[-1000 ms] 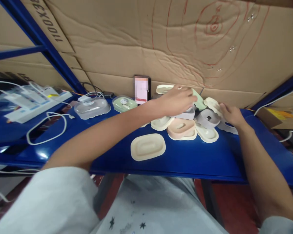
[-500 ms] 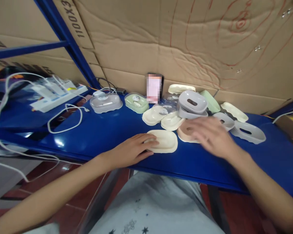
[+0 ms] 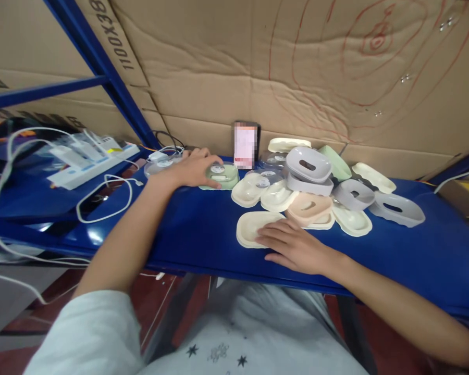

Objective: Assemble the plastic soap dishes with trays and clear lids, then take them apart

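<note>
1. Plastic, pale and moulded, is what fills this single head view: a cluster of soap-dish parts sits on a glossy blue worktop (image 3: 187, 229) backed by creased cardboard.

2. Left hand (image 3: 191, 169) reaches far across to a green lidded dish (image 3: 223, 176) at the back of the worktop, just left of a small upright phone (image 3: 245, 145). Its grip lies curled over the dish's left end, fingers touching the clear lid; whether it has truly closed on the dish cannot be told.

3. Right hand (image 3: 297, 245) lies flat and spread, palm down, fingertips resting on the near edge of a cream tray (image 3: 252, 226) at the front of the worktop. That grip is wide and holds nothing.

4. Behind the cream tray lies the heap: a pink tray (image 3: 310, 205), grey dishes (image 3: 308, 164), more cream pieces, some stacked and tilted.

5. At far left are a white power strip (image 3: 89, 156) and a looping white cable (image 3: 101, 195), apart from both hands.

6. Handling, as a judgement: these parts look light, stiff and smooth, likely to slide on the shiny worktop. Pinching across the short sides of the rim should hold best; the lid may be loose, so gripping the base seems safer.
</note>
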The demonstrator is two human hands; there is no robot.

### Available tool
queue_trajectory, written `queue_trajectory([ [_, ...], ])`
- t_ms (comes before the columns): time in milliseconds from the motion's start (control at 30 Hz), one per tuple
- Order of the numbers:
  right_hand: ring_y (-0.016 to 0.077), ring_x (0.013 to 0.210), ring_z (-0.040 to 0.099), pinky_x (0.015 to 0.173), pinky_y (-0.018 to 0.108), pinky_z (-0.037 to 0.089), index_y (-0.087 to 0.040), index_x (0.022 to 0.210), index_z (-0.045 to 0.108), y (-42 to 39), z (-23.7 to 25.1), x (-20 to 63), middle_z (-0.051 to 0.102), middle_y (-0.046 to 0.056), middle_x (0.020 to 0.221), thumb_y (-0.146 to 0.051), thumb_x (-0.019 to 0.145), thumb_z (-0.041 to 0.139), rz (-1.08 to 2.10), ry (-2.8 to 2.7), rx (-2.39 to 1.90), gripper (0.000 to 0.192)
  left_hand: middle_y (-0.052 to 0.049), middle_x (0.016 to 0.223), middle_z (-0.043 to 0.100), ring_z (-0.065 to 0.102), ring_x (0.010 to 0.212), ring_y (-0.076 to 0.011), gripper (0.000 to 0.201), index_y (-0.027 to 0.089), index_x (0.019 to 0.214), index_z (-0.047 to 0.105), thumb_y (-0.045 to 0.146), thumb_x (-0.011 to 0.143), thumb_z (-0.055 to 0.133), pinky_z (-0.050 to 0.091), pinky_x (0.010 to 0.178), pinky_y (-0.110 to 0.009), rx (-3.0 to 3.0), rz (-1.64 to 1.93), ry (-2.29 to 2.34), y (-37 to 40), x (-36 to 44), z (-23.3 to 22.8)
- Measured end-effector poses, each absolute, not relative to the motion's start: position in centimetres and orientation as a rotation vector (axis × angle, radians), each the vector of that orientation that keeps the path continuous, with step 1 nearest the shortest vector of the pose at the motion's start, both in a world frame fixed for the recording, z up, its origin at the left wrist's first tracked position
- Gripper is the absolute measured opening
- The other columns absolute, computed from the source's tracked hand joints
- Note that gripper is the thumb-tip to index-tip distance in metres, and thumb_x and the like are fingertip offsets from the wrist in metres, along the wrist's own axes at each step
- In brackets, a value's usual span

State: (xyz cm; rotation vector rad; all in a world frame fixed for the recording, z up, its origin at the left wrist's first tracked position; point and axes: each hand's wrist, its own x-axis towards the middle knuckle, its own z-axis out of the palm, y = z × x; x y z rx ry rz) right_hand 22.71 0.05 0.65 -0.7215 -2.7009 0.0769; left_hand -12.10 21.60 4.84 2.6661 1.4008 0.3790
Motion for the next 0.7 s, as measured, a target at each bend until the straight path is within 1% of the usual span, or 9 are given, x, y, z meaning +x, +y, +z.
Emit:
queue_trajectory([
  [67,0.0282,0.136,0.065,0.115,0.049,0.052,-0.017,0.143,0.068,0.1,0.6,22.7,0.073,0.013,0.143,-0.041,0.112,0.055,0.085,-2.691,-0.716,0.041,-0.015,0.14,0.06,0.059,0.13,-0.0422,0.087,0.024,0.133,0.064,0.067,0.062,0.09,0.043,0.114,-0.062,2.635,0.354,1.365,20.6,-12.2,4.6],
  [133,0.0288,0.135,0.065,0.115,0.05,0.052,-0.016,0.143,0.067,0.2,0.4,22.6,0.072,0.014,0.143,-0.041,0.113,0.055,0.085,-2.686,-0.712,0.041,-0.014,0.142,0.06,0.064,0.122,-0.0366,0.093,0.023,0.14,0.056,0.067,0.064,0.088,0.051,0.106,-0.05,2.557,0.306,1.311,20.0,-12.5,4.8],
  [167,0.0289,0.134,0.065,0.115,0.05,0.051,-0.016,0.143,0.067,0.2,0.4,22.6,0.072,0.014,0.143,-0.041,0.113,0.055,0.082,-2.684,-0.71,0.041,-0.014,0.142,0.062,0.065,0.119,-0.035,0.096,0.023,0.143,0.053,0.067,0.064,0.088,0.053,0.102,-0.046,2.51,0.287,1.301,19.9,-12.6,5.0],
  [267,0.0293,0.135,0.064,0.114,0.051,0.052,-0.018,0.148,0.063,0.2,0.3,22.7,0.07,0.015,0.146,-0.041,0.112,0.056,0.045,-2.67,-0.711,0.043,-0.012,0.138,0.066,0.068,0.115,-0.0344,0.099,0.024,0.146,0.05,0.071,0.066,0.085,0.053,0.096,-0.041,2.386,0.239,1.36,19.7,-13.2,6.1],
  [333,0.0306,0.137,0.063,0.113,0.052,0.052,-0.018,0.15,0.06,0.2,0.5,22.7,0.066,0.016,0.151,-0.039,0.111,0.057,-0.026,-2.626,-0.709,0.044,-0.01,0.132,0.07,0.07,0.11,-0.0337,0.096,0.027,0.146,0.052,0.074,0.069,0.083,0.052,0.091,-0.04,2.337,0.215,1.396,19.3,-13.4,7.1],
  [433,0.0323,0.141,0.059,0.114,0.053,0.052,-0.018,0.153,0.056,0.1,0.7,22.6,0.06,0.018,0.157,-0.036,0.11,0.06,-0.142,-2.536,-0.732,0.047,-0.007,0.129,0.072,0.071,0.107,-0.0322,0.089,0.03,0.146,0.054,0.076,0.074,0.08,0.053,0.088,-0.039,2.322,0.226,1.351,18.1,-12.9,8.4],
  [533,0.0336,0.143,0.057,0.115,0.055,0.051,-0.018,0.156,0.052,0.1,0.7,22.4,0.057,0.018,0.161,-0.034,0.11,0.059,-0.19,-2.525,-0.791,0.049,-0.007,0.128,0.072,0.071,0.106,-0.0322,0.089,0.03,0.147,0.054,0.078,0.076,0.079,0.054,0.088,-0.04,2.381,0.277,1.318,16.9,-11.6,8.9],
  [600,0.0354,0.145,0.056,0.115,0.058,0.051,-0.017,0.156,0.052,0.3,0.5,22.4,0.056,0.019,0.161,-0.035,0.111,0.059,-0.18,-2.546,-0.834,0.05,-0.009,0.134,0.07,0.07,0.111,-0.0337,0.088,0.027,0.148,0.054,0.076,0.08,0.079,0.055,0.095,-0.044,2.456,0.35,1.32,16.5,-11.0,8.7],
  [700,0.0372,0.147,0.054,0.117,0.06,0.051,-0.015,0.155,0.053,0.5,0.1,22.5,0.056,0.021,0.161,-0.04,0.111,0.059,-0.135,-2.562,-0.876,0.052,-0.014,0.141,0.065,0.064,0.121,-0.0377,0.086,0.017,0.146,0.056,0.073,0.084,0.078,0.051,0.108,-0.056,2.559,0.461,1.37,16.5,-11.0,8.2],
])
